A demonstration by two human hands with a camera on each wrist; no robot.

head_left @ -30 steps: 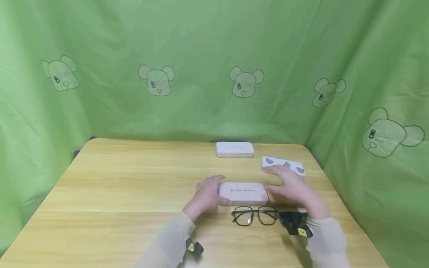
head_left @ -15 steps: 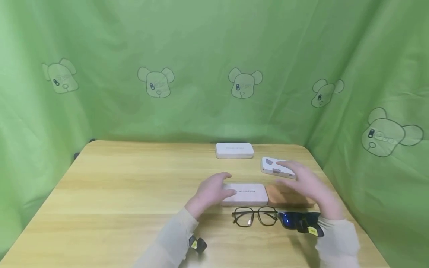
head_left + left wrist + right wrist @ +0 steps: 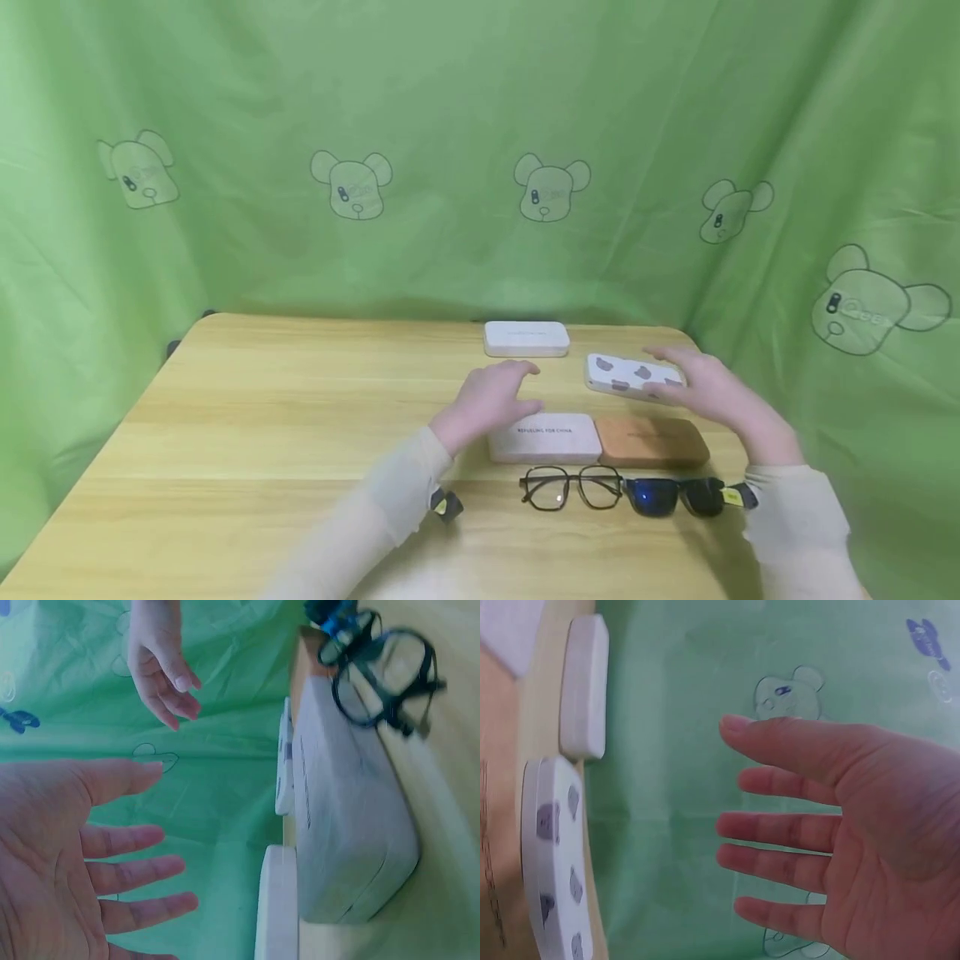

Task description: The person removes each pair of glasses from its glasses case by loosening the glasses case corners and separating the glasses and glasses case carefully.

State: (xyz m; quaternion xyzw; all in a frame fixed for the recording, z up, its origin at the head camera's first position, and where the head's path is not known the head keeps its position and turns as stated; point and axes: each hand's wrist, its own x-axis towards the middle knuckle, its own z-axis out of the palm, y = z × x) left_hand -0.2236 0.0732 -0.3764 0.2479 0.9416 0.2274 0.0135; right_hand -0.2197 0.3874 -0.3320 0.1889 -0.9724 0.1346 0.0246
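My left hand (image 3: pixel 487 396) hovers over the back left corner of a pale glasses case (image 3: pixel 547 446) with dark lettering, its fingers spread and holding nothing. Beyond the right end of a brown glasses case (image 3: pixel 652 443), my right hand (image 3: pixel 708 387) hovers at the right part of a white glasses case with bear-head prints (image 3: pixel 618 373). Both wrist views show bare palms: the left hand (image 3: pixel 52 855) and the right hand (image 3: pixel 900 847) have straight, parted fingers. Black-framed eyeglasses (image 3: pixel 573 477) lie in front of the pale case, and dark sunglasses (image 3: pixel 654 497) lie in front of the brown one.
Another white glasses case (image 3: pixel 527 337) sits near the back edge of the wooden table (image 3: pixel 300 417). A green curtain (image 3: pixel 450 258) with bear-head drawings hangs behind the table and along its sides. The pale and brown cases stand end to end.
My left hand has come off the pale case's left end and moved forward. My right hand has moved right and away, uncovering the brown case, the sunglasses and more of the bear-print case.
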